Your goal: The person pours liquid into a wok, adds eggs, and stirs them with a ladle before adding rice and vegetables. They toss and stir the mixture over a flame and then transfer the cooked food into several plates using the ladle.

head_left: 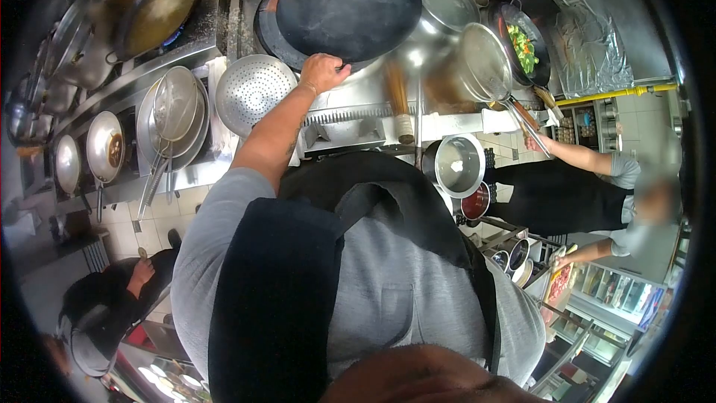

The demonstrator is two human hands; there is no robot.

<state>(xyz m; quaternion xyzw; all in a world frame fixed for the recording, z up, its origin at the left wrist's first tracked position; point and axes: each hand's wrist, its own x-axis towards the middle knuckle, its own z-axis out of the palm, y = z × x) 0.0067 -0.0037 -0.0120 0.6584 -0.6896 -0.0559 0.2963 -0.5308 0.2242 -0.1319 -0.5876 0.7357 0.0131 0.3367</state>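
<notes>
My left hand [322,73] is closed at the near edge of a large black wok [350,6], fingers wrapped at its handle or rim. The wok is tilted over the stove, and its dark inside faces me. Left of my hand lies a round perforated metal colander [257,93]. To the right, a bamboo brush [403,108] stands bristles up against the steel counter edge [354,93]. My right hand is out of view.
At the left are a wok with oily liquid [164,11] over a blue flame, and several strainers and pans [104,145]. On the right, a co-worker's hand [535,142] holds a handle near a wok with vegetables [523,48]. A metal pot [459,164] stands below the counter edge.
</notes>
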